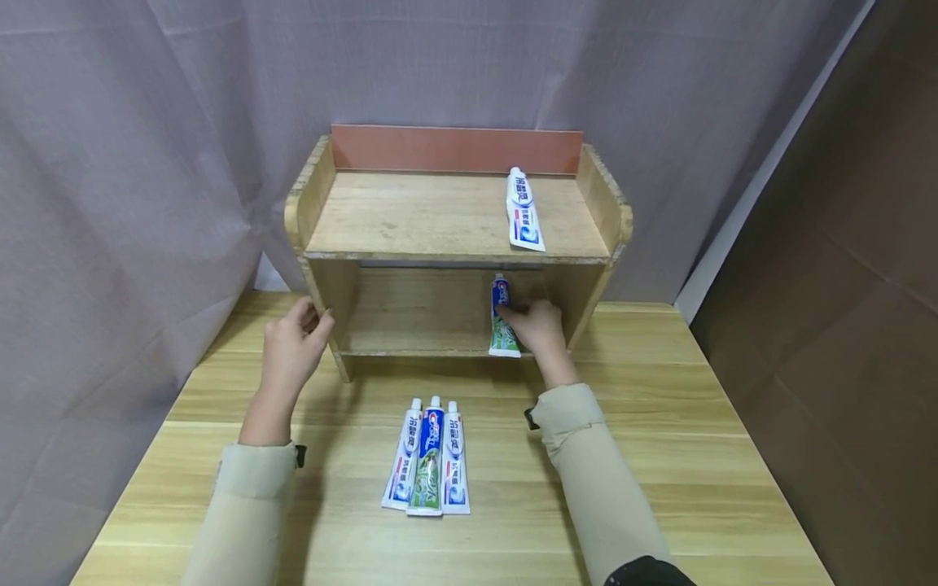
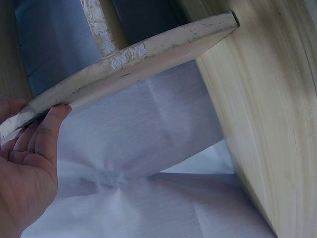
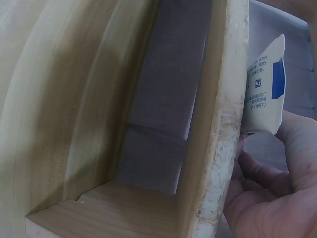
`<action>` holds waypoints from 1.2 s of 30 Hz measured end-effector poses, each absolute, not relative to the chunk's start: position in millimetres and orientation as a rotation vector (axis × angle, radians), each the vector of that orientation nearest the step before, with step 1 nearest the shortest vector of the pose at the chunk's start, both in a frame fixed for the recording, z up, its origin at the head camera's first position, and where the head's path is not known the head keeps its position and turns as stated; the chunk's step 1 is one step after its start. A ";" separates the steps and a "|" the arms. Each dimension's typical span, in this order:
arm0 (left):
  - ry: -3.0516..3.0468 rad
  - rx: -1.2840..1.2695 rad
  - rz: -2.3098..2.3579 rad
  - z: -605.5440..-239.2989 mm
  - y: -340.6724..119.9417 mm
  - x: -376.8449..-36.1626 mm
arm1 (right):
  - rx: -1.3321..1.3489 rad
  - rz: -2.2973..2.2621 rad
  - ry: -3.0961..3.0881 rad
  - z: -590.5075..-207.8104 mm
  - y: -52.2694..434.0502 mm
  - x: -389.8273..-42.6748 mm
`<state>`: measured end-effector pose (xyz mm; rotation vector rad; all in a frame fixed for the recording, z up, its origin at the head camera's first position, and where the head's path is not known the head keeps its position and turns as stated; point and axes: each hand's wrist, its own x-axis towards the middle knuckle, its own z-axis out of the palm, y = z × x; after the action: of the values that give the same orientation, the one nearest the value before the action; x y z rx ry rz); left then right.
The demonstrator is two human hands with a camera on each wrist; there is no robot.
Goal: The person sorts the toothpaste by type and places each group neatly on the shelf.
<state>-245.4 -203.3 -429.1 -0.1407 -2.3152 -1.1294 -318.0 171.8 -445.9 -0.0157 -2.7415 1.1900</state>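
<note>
From the head camera, a two-level wooden shelf [image 1: 454, 220] stands at the back of the tabletop [image 1: 659, 456], in front of a grey curtain [image 1: 132, 163]. The left hand [image 1: 293, 350] rests against the shelf's left side panel, fingers loosely bent along its front edge. The right hand [image 1: 538, 325] reaches into the lower level, its grip curled onto a green-and-blue toothpaste tube [image 1: 501, 321] lying there near the right wall. A white tube [image 1: 523, 210] lies on the top level toward the right, and three tubes [image 1: 428, 465] lie side by side on the tabletop between the sleeves. The left wrist camera shows the thumb [image 2: 49, 129] pressed to the chipped edge of the panel [image 2: 138, 54]. The right wrist camera shows the crimped end of the tube [image 3: 265, 94] sticking up above the curled fingers [image 3: 262, 173], just beside a shelf board's edge [image 3: 223, 148].
</note>
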 end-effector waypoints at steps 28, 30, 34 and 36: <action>-2.321 -0.107 -1.156 -428.3 -203.2 -244.7 | -0.017 1.151 -2.674 -452.1 169.9 -316.8; -2.313 -0.114 -1.151 -428.2 -203.0 -245.0 | -0.021 1.154 -2.671 -452.7 169.8 -316.1; -2.311 -0.126 -1.134 -428.5 -202.9 -245.2 | -0.047 1.162 -2.658 -454.4 169.5 -315.0; -2.310 -0.129 -1.131 -428.6 -202.8 -245.1 | -0.056 1.172 -2.648 -455.1 169.3 -314.8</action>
<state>-245.1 -202.8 -428.6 -0.1290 -2.3102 -1.1307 -314.8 169.3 -455.1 -0.0563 -2.6480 1.1722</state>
